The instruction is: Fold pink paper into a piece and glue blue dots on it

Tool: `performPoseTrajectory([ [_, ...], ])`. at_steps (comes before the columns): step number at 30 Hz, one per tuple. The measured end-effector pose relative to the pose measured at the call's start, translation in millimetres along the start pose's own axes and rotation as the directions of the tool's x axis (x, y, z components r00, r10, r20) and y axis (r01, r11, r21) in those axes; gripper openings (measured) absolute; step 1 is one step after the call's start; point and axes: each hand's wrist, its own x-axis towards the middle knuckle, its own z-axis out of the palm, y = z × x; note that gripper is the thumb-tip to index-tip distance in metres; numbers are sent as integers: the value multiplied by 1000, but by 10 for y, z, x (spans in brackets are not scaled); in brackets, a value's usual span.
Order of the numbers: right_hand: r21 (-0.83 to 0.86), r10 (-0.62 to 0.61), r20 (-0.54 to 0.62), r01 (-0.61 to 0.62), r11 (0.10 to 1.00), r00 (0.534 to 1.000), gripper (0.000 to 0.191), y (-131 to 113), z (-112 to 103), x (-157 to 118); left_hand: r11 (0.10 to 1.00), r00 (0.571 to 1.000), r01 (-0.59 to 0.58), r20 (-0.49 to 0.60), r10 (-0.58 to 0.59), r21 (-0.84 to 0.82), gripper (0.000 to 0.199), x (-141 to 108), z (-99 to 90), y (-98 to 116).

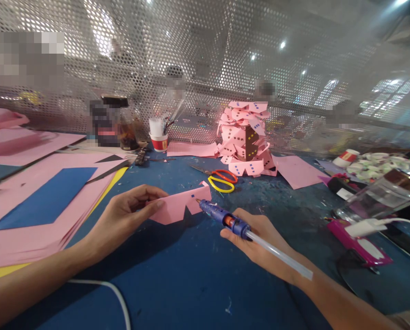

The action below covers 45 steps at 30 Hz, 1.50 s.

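Note:
A pink paper piece (172,208) with a notch in its lower edge and a small blue square near its right end is pinched by my left hand (132,211) at its left end. My right hand (254,233) holds a blue glue gun (221,215), its nozzle at the paper beside the blue square. A clear glue stick (280,254) sticks out of the gun's back end, over my wrist. Just beyond the paper lie scissors (221,181) with red and yellow handles.
A stack of pink cut pieces (242,137) stands at the back. Pink sheets (70,183) with a blue sheet (46,197) lie left. A paper cup (159,141), jar (127,130), magenta device (359,245) and clear container (373,197) surround the work area. A white cable (117,295) runs in front.

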Motion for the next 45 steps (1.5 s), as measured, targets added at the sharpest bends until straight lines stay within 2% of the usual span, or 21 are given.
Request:
performPoseTrajectory([
  [36, 12, -17, 47, 17, 1000, 999, 24, 62, 10, -6, 1000, 1000, -2, -1, 2, 10, 27, -6, 2, 3],
  [45, -1, 29, 37, -29, 1000, 999, 22, 49, 15, -10, 1000, 1000, 3, 13, -2, -15, 30, -18, -12, -37],
])
